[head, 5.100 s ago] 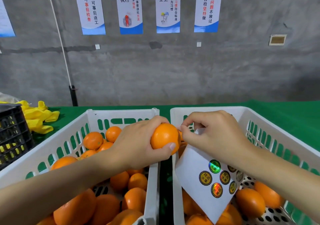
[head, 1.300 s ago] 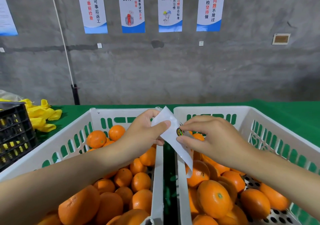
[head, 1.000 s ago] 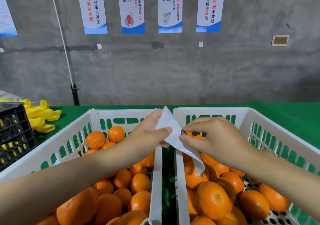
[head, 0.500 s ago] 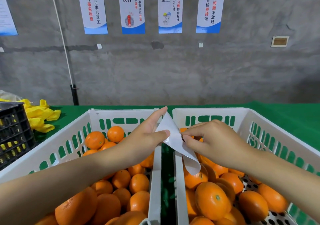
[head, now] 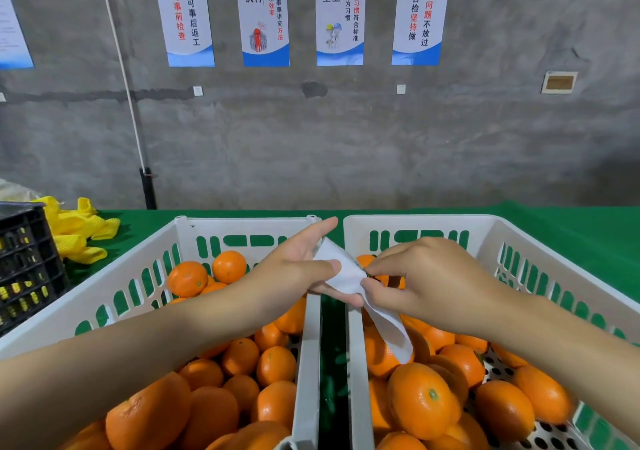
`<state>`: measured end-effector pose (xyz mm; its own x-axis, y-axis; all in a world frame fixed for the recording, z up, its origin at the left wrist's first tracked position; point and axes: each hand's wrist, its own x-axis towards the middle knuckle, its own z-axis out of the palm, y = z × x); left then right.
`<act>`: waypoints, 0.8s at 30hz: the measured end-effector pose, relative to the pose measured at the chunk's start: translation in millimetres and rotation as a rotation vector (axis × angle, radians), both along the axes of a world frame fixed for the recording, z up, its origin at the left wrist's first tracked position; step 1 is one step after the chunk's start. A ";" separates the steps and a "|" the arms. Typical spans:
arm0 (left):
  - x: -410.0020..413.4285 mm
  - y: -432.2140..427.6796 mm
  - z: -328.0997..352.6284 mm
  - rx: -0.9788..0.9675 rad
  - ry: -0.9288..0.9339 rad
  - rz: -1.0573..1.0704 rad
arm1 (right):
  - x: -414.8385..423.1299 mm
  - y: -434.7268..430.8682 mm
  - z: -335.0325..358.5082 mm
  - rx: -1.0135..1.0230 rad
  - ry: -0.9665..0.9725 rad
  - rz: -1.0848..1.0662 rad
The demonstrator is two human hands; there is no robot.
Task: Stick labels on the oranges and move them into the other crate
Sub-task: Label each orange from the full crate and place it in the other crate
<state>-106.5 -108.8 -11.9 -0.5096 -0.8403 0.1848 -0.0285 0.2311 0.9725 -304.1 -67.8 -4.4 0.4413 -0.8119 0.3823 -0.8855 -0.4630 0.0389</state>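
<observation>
Orange gone, my left hand (head: pixel 291 273) now pinches the label sheet (head: pixel 346 273) just over the right crate's (head: pixel 491 227) left rim; my right hand (head: pixel 433 280) pinches the sheet's edge above oranges (head: pixel 422 404) inside that crate.

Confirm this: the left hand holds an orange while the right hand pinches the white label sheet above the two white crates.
Wrong on one point. The head view shows the left hand holding no orange: it grips the white label sheet too. The rest stands: the right hand pinches that sheet, above the left crate and right crate, both white.
</observation>
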 end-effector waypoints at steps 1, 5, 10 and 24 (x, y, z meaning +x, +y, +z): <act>-0.2 0.5 0.0 -0.018 -0.022 0.003 | -0.5 -0.5 -0.8 -0.009 0.022 0.000; 2.1 -2.0 -1.3 -0.095 -0.096 0.031 | -2.3 -1.2 -1.5 -0.046 0.033 -0.005; 2.5 -3.5 -2.3 -0.106 -0.100 0.051 | 0.6 -0.2 -0.6 -0.005 -0.071 0.033; 3.8 0.6 0.4 -0.018 -0.015 0.027 | 0.0 5.8 7.3 -0.031 0.033 0.096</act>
